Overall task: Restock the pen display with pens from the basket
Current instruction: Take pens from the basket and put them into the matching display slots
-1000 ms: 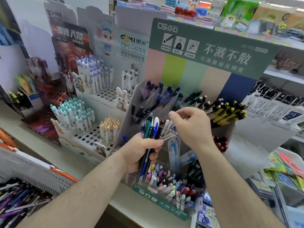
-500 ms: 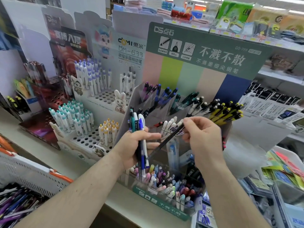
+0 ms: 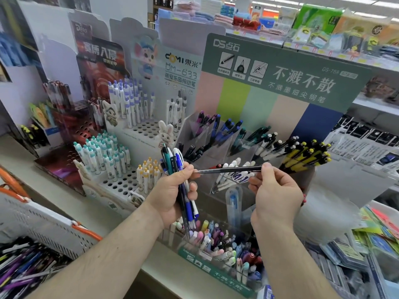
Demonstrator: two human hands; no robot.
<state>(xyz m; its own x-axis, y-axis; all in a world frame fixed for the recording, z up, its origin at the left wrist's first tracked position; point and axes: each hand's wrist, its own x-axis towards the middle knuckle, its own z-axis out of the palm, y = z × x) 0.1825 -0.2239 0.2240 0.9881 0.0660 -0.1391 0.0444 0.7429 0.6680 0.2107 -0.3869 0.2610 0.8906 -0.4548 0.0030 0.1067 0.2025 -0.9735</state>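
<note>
A long pale counter (image 3: 64, 203) runs across the scene, and a big green pen display (image 3: 280, 87) stands on it in the middle. The display has clear slanted cups full of pens at the far side and a low clear tray of mixed pens at the near side. To the left of it stand a white display (image 3: 138, 130) with holes and rows of white pens, and a dark red display (image 3: 95, 87) farther left. At the near left sits a white basket (image 3: 43, 225) with orange handles, and many loose pens lie inside it. The left hand (image 3: 172, 190) is in front of the green display with its grip curled tight round a bunch of pens (image 3: 179, 169), which stand upright with their tops sticking out above the fingers. The right hand (image 3: 274, 195) is just to the right of it, and its grip pinches one end of a thin black pen (image 3: 231, 169) between thumb and fingers. That pen lies flat between the two hands, and its other end touches the left thumb.
</note>
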